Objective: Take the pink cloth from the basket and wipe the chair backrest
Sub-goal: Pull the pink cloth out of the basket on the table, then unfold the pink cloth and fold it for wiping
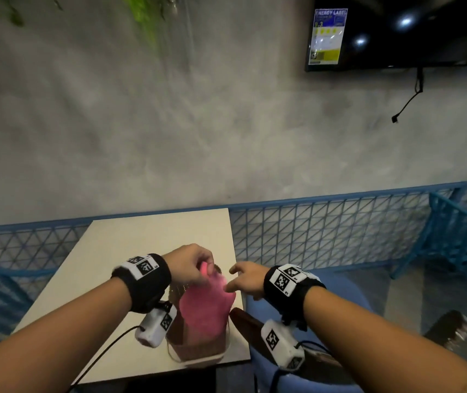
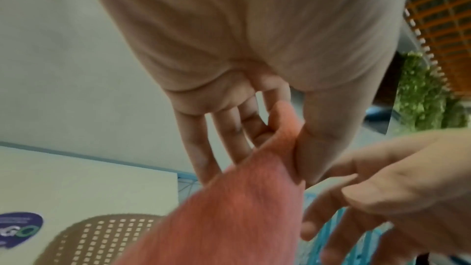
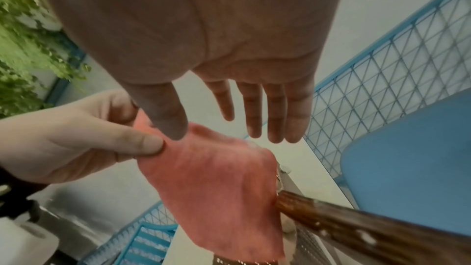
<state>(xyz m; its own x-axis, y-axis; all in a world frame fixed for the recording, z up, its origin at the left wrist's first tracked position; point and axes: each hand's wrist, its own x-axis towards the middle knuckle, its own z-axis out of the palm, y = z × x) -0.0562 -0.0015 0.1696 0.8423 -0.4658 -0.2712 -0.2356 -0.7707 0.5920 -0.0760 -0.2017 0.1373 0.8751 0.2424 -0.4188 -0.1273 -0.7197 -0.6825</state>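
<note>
The pink cloth hangs from my left hand, which pinches its top corner between thumb and forefinger. Its lower end dangles into the brown perforated basket near the table's front edge. My right hand is open just right of the cloth, with straight fingers and the thumb at the cloth's upper edge. The chair's brown wooden backrest runs under my right wrist, and its end sits close beside the cloth.
The basket stands on a beige table against a blue wire-mesh fence. The chair's blue seat lies to the right of the table. A screen with a dangling cable hangs on the grey wall.
</note>
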